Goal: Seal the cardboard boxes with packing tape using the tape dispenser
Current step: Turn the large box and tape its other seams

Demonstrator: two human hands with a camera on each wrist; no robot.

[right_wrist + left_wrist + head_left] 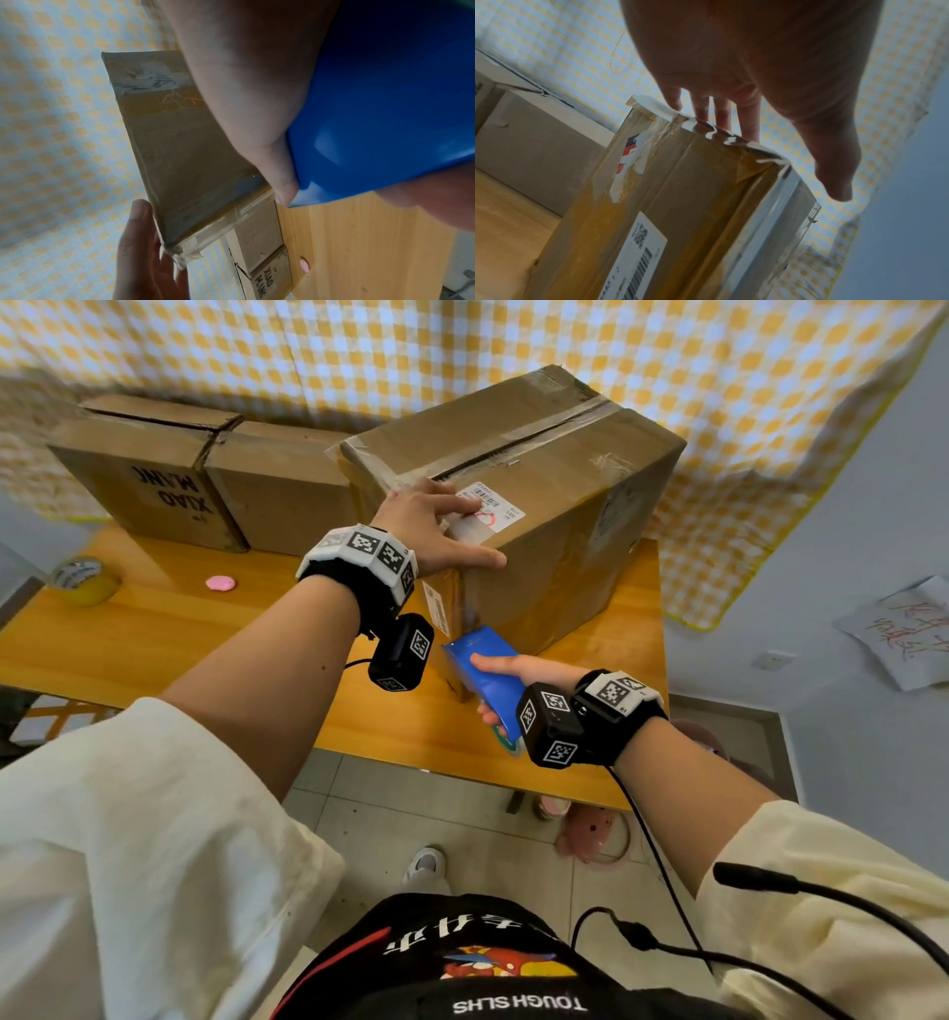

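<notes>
Three boxes stand on the table (154, 629), all toward its far edge against the checked cloth (359, 346).

Big box (539, 505): nearest, right of centre, turned at an angle; one corner points at the person. Old tape crosses its top seam and wraps its near corner. Two labels: one on top, one on the near left side. Its right side stands close to the table's right edge.

Left box (154, 474): printed "XIAO MANG", top seam showing as a dark line.

Middle box (282, 490): touches both neighbours.

One dispenser (488, 680): blue, at the big box's near corner, low, just above the tabletop.

Right hand (518, 685): fingers and thumb wrapped round the dispenser, thumb along its upper face.

Left hand (436, 531): fingers spread straight, lying flat on the big box's top near corner, thumb down the side face; it grasps nothing.

One yellow tape roll (84, 580): near the table's left edge, well apart from the boxes.

One pink lump (221, 583): between roll and big box.

Open room: bare tabletop runs along the near edge, left of the dispenser.
</notes>
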